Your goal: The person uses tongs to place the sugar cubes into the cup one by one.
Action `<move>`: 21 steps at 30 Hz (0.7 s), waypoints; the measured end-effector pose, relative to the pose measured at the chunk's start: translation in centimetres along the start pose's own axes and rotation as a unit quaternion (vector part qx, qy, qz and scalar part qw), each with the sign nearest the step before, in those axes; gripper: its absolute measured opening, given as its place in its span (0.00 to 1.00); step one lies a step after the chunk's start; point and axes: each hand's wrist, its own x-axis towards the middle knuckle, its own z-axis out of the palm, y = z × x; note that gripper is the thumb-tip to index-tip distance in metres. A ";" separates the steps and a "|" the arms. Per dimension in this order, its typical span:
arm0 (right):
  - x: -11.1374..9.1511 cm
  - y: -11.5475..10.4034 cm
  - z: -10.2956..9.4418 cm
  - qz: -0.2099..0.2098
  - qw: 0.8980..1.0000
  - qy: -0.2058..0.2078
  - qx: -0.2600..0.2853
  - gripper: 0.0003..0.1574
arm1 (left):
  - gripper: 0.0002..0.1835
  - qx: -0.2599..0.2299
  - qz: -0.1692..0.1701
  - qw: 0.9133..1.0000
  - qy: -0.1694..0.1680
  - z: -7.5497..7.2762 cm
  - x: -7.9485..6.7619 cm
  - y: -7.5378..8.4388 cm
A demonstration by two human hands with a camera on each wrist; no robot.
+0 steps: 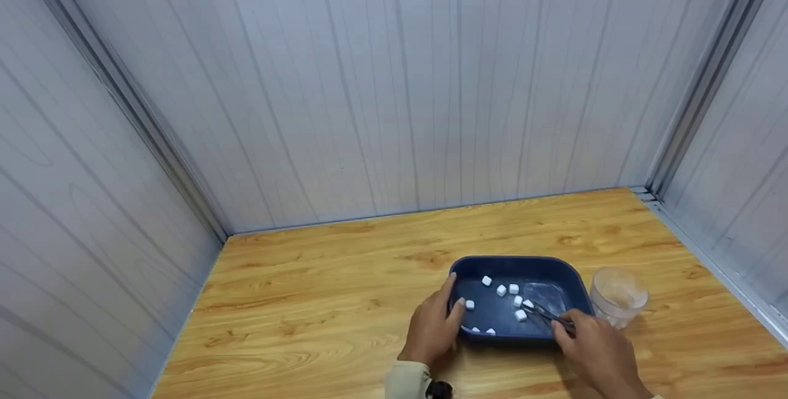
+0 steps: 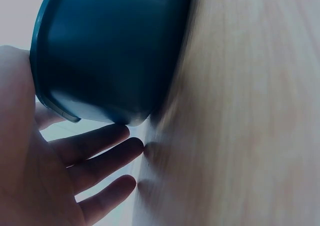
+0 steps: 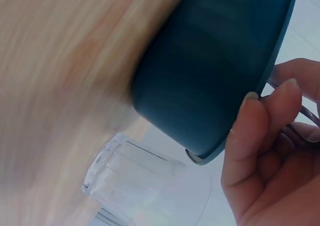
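Note:
A dark blue tray [image 1: 505, 337] with raised walls stands on the table, several small white cubes [image 1: 521, 315] scattered inside it. My left hand [image 1: 429, 329] holds its left end, thumb over the rim. In the left wrist view the other fingers [image 2: 107, 166] spread beside the tray's outer wall. My right hand [image 1: 596, 350] grips metal tweezers [image 1: 545, 311] over the tray's right part. The tweezers' tips are at a white cube [image 1: 528, 304]; whether they pinch it I cannot tell. In the right wrist view, two fingers [image 3: 247, 131] touch the tray's rim.
A clear plastic cup [image 1: 619, 297] stands close to the tray's right end, beside my right hand. The wood-grain table [image 1: 308, 300] meets pale panel walls [image 1: 369, 79] at the back and sides.

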 end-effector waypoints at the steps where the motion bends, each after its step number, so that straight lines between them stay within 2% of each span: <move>1: 0.0 0.0 0.0 -0.003 1.000 0.006 0.000 0.16 | 0.28 0.000 0.003 1.000 0.003 0.0 0.0 0.0; 3: 0.0 0.0 0.1 -0.006 1.000 0.016 0.001 0.14 | 0.28 0.001 0.009 1.000 0.007 0.1 0.0 -0.1; 15: 0.0 0.0 -0.1 0.010 1.000 -0.014 0.007 0.15 | 0.28 0.006 -0.004 1.000 0.001 0.2 0.1 0.1; 21: -0.1 -0.1 0.1 0.013 1.000 -0.001 0.005 0.14 | 0.28 0.006 -0.013 1.000 -0.006 0.1 0.1 0.1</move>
